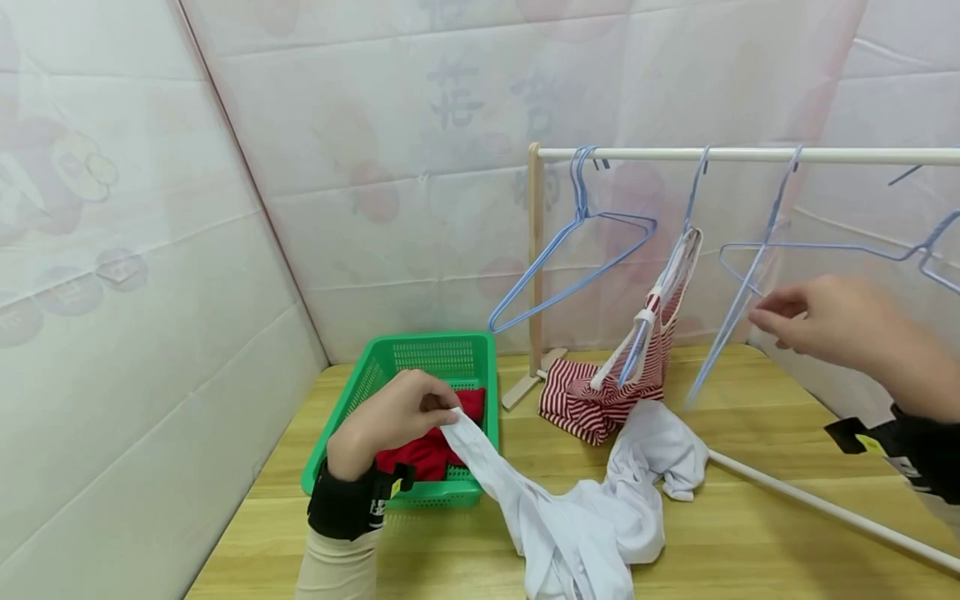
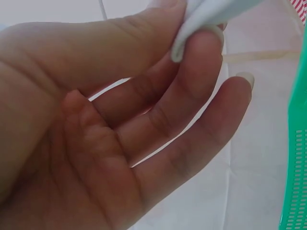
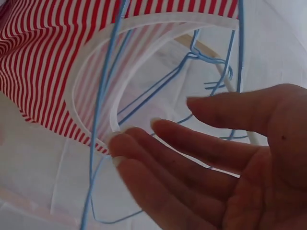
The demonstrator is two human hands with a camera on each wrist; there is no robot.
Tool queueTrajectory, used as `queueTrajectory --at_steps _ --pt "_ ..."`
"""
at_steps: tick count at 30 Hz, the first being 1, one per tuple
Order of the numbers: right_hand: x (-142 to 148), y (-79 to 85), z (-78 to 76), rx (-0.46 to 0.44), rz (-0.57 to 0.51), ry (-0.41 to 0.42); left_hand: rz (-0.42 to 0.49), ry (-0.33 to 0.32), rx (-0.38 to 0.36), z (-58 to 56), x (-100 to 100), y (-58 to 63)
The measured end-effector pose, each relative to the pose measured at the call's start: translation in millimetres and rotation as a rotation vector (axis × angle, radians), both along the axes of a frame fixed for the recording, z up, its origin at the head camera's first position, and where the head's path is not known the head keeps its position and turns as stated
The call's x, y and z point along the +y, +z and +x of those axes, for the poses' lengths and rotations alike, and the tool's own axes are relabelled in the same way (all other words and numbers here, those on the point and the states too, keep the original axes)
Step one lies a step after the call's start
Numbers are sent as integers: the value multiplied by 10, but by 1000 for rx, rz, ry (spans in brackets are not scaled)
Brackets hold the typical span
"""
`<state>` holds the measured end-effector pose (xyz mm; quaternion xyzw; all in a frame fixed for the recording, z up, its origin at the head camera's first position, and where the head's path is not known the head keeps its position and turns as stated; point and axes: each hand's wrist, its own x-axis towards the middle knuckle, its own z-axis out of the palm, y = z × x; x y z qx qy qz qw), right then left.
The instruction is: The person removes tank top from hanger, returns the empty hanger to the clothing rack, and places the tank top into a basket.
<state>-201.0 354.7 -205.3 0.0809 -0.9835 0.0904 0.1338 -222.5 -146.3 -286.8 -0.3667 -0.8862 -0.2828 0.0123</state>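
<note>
My left hand (image 1: pixel 401 417) pinches the edge of a white garment (image 1: pixel 592 533) between thumb and fingers, over the green basket. From there the cloth stretches down to the table, where the rest lies bunched. In the left wrist view the white cloth (image 2: pixel 206 19) sits between thumb and fingertips. My right hand (image 1: pixel 840 321) is raised beside a blue hanger (image 1: pixel 738 304) on the rail, its fingers loosely bent with nothing between them. In the right wrist view the thumb stands apart from the fingers, with a red-and-white striped garment (image 3: pixel 48 57) and hangers beyond.
A green basket (image 1: pixel 489 400) with red cloth (image 1: pixel 423 457) stands at left on the wooden table (image 1: pixel 262 533). Blue hangers (image 1: pixel 536 271) hang from a white rail (image 1: pixel 637 154), one bearing the striped garment. A white rod (image 1: pixel 825 504) runs along the table at right.
</note>
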Motion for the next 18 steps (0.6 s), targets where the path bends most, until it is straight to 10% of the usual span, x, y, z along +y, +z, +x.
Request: queueTrajectory --at_steps 18 --pt "-21 -842 -133 -147 20 68 3 -18 -1 13 86 -8"
